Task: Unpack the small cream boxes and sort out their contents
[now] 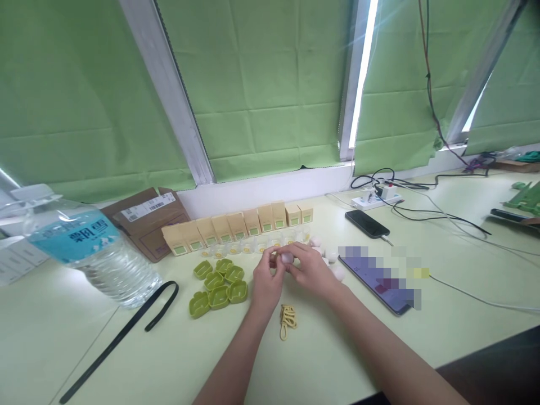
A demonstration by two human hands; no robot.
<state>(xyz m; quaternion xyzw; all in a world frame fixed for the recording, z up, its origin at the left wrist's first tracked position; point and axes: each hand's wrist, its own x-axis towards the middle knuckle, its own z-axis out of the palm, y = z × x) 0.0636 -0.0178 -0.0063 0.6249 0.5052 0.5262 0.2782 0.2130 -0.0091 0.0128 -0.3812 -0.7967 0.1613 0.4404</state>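
My left hand and my right hand meet over the middle of the table, fingers pinched around a small whitish round piece. Its exact kind is too small to make out. Just past my right hand lie several similar pale pinkish round pieces, partly covered by the hand. Behind my fingers runs a row of small clear cups with yellow marks. Left of my left hand sit several green scalloped cups. A bunch of tan-yellow loops lies between my forearms.
Brown paper packets stand in a row at the back. At left are a large water bottle, a cardboard box and a black strap. Two phones, one a black phone, and a power strip with cables lie right.
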